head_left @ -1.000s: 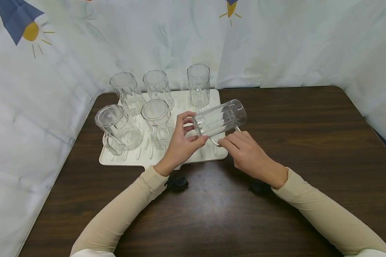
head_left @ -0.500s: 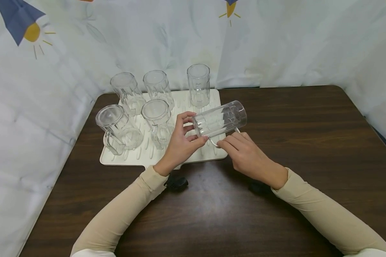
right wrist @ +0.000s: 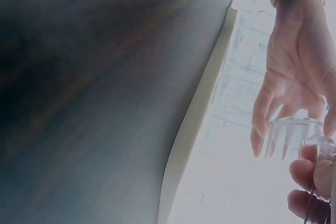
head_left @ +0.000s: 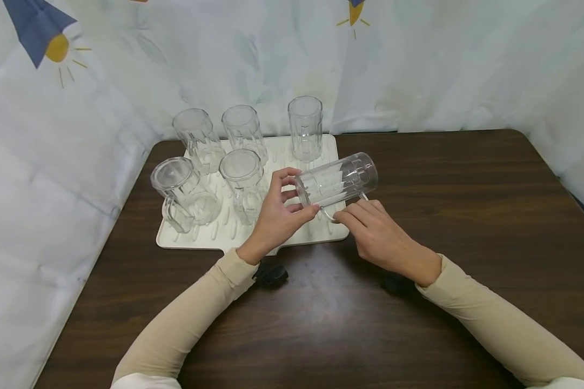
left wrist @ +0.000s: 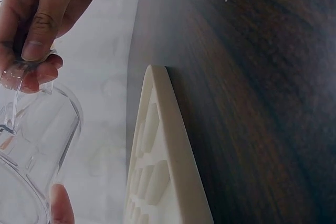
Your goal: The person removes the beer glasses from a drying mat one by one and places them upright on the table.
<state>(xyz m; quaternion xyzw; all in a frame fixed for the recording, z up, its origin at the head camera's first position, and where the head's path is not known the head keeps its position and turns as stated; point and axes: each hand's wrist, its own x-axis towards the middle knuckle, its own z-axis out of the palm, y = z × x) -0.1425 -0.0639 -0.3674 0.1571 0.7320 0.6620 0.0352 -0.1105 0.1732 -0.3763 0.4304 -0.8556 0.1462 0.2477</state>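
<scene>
Item: one clear handled mug (head_left: 337, 181), held on its side above the near right corner of the drying mat (head_left: 328, 233), clear of the mat's surface. Its base end was gripped by the curled fingers and thumb of the left hand (head_left: 277, 216); its handle was pinched by the fingers of the right hand (head_left: 376, 232).

Drying mat: cream, ribbed, laid at the far left corner of the tabletop (head_left: 467, 216).

Further stock on the mat: five clear mugs, inverted. Three were ranged along the far edge (head_left: 197, 136) (head_left: 244, 129) (head_left: 305, 127); two were set nearer, towards the left edge (head_left: 182, 190) (head_left: 241, 181).
</scene>
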